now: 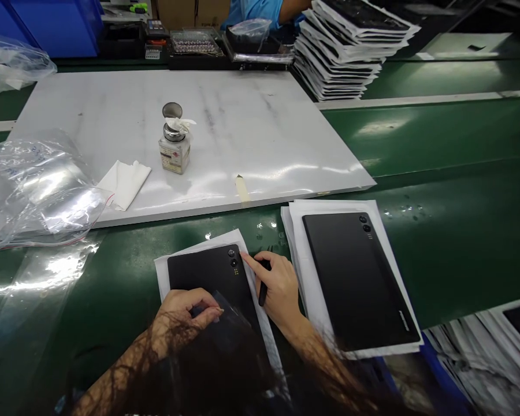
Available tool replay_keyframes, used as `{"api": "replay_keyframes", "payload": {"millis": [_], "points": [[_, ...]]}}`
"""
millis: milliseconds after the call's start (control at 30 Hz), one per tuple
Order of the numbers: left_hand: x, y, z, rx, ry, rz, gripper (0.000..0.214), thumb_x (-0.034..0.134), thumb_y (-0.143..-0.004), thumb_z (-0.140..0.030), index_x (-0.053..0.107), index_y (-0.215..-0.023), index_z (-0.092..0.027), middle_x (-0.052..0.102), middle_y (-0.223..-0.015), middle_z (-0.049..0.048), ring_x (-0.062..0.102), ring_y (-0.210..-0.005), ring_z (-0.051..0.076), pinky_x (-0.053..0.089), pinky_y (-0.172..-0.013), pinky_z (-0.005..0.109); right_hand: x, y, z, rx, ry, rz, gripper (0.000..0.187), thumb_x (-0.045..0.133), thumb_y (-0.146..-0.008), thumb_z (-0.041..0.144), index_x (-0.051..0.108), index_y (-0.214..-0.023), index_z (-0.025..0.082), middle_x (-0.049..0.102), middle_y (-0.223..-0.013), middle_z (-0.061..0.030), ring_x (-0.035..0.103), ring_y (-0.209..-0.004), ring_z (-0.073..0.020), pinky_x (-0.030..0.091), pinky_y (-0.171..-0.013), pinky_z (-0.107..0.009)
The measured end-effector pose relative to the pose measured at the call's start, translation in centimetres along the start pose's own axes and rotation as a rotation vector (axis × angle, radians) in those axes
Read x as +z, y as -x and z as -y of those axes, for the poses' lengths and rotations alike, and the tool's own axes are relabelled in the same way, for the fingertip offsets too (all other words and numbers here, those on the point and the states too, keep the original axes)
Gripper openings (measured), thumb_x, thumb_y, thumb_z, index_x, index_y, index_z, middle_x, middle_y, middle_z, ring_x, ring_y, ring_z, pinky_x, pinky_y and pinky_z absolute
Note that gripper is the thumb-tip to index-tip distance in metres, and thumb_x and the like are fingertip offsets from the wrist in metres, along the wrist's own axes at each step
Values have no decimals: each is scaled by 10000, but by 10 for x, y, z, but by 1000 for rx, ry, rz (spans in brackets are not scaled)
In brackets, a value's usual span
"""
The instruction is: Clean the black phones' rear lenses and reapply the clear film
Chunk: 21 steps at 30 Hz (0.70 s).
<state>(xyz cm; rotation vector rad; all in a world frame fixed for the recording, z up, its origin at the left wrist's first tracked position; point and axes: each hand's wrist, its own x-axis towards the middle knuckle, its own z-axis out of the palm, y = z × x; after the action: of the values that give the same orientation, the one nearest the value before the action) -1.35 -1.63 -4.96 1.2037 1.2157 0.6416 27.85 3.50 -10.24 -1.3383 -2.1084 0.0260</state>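
Observation:
A black tablet lies back up on a white sheet, its camera lenses at the upper right corner. Over its lower part, my left hand pinches a piece of clear film between thumb and fingers. My right hand is closed around slim black tweezers, and its index fingertip touches the tablet's edge beside the lenses. To the right, a second black tablet rests back up on white sheets. Dark hair hides the lower part of the first tablet and my forearms.
A grey-white board carries a glass bottle with its metal lid up, a folded white wipe and clear plastic bags. Wrapped tablets are stacked at the back. A person's blue sleeve shows behind. More white-wrapped items stand lower right.

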Motion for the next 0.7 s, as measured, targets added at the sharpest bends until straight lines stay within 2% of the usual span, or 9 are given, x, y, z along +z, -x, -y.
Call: {"api": "replay_keyframes", "payload": {"millis": [67,233,367,500,567,633,700], "points": [[1,0,1,6,12,-1,195,913,-1059,-471,1022,-949,-354,1015,-918,39,968,-886,296,752,-889,371,2,-5,2,-49,0,21,673,632,-1102,-50,992,-1509,347,873,-1183,-92,785,-1034,-260,602,-872,-396],[1,-2,6,13,32,18,233,904,-1072,-517,1018,-952,-353,1019,-934,51,966,-897,302,746,-892,380,6,-13,8,-48,94,35,692,632,-1136,-73,1008,-1479,396,823,-1083,-59,724,-971,-222,493,-843,-378],[-1,-5,11,20,48,36,243,931,-1081,-562,1015,-976,-359,1022,-959,58,956,-918,304,735,-904,387,9,-12,0,84,95,74,676,598,-1131,-38,1012,-1454,387,845,-1173,-89,739,-1025,-255,513,-890,-399],[0,-8,14,12,81,17,278,972,-1029,-610,995,-924,-353,1012,-929,83,935,-908,325,734,-952,436,15,-21,-4,264,-5,100,432,612,-1198,158,975,-1405,266,848,-1251,-142,783,-1140,-320,592,-975,-423],[3,-8,13,-9,114,3,343,1005,-961,-679,974,-875,-348,998,-890,99,931,-896,345,740,-960,467,16,-28,-1,314,-12,85,286,681,-1196,270,941,-1303,221,841,-1184,-148,776,-1093,-335,583,-946,-428],[8,-5,11,-49,162,-27,419,999,-886,-762,937,-823,-352,978,-845,108,927,-853,367,754,-919,501,15,-35,4,355,-47,85,184,718,-1149,306,881,-1102,234,816,-1049,-123,752,-980,-326,542,-879,-424],[12,-1,11,-94,203,-80,429,956,-836,-792,896,-774,-371,963,-822,109,922,-824,395,767,-888,548,13,-41,10,381,-118,94,205,691,-1113,308,777,-930,277,784,-931,-91,733,-884,-308,519,-832,-419]]}}
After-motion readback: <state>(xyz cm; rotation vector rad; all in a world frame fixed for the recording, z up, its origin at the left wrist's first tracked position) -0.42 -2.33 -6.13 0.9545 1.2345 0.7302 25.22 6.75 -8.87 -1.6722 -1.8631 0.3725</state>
